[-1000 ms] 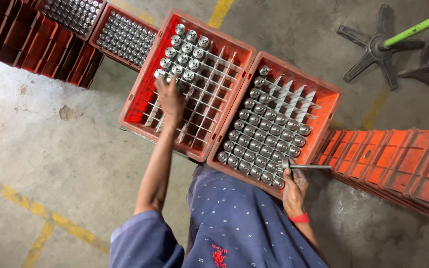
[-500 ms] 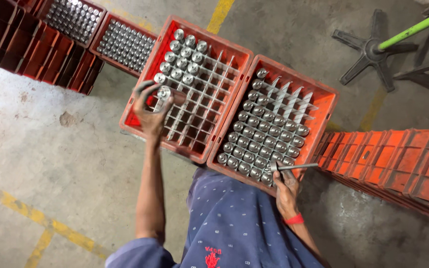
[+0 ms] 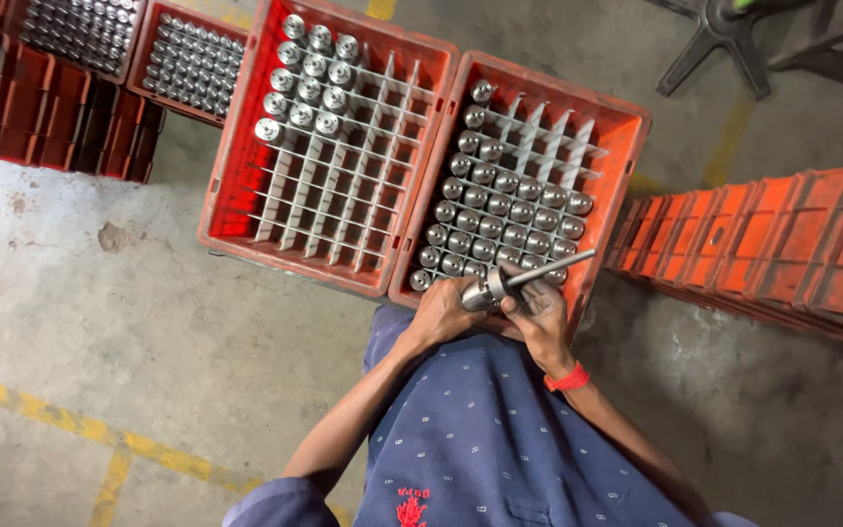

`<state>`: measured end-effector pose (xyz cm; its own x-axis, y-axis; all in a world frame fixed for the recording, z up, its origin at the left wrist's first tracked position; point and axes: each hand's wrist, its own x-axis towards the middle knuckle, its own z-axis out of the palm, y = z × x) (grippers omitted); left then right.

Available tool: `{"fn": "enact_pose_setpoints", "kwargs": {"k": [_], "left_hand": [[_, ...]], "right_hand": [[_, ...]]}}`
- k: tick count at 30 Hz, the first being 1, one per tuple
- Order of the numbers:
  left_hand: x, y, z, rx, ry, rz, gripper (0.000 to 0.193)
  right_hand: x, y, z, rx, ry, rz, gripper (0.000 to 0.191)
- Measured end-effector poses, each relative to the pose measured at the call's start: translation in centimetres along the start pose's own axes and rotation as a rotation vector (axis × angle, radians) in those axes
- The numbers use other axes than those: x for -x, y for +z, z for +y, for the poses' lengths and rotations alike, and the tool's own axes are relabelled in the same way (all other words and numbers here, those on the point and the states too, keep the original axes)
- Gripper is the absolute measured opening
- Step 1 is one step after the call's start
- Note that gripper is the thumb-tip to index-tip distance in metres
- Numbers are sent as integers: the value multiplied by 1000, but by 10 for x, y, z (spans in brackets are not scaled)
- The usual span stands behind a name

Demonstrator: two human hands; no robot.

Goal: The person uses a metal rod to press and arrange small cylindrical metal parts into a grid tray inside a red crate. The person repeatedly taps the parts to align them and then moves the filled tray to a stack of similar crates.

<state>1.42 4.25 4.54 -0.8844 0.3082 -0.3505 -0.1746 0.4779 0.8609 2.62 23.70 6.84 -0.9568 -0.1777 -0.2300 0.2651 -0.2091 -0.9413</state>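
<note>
Left hand clamped around a short silver metal cylinder part, held at the near edge of the right orange plastic divider crate, just above the lap. Right hand closed on a thin grey metal rod tool, tip at the cylinder's end; whether it goes inside the part looks likely but hard to tell from this angle.

Progress, judged from the fill: left orange plastic divider crate has only its far corner filled, about three rows of shiny cylinders, most cells bare. Right crate is over half full, near rows packed, far rows open. So plenty of parts are left to handle.

Versus the frame half a second back: left hand was out at the left crate's far corner gripping a part; now it is drawn in to meet the right hand, which then held the rod alone at the right crate's near rim
</note>
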Motion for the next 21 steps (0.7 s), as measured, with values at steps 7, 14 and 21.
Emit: {"fn": "enact_pose_setpoints", "kwargs": {"k": [7,14,21], "left_hand": [[-7,-2,3,5,5,-231,56],[-61,-12,-20,-94,231,-101,73],[-199,-60,-16,-643,529,494,73]], "right_hand": [[7,-26,21,-25,27,-97,62],[-15,-74,50,-258,-29,268,46],[-22,-116,28,-233,-170,448,28]]}}
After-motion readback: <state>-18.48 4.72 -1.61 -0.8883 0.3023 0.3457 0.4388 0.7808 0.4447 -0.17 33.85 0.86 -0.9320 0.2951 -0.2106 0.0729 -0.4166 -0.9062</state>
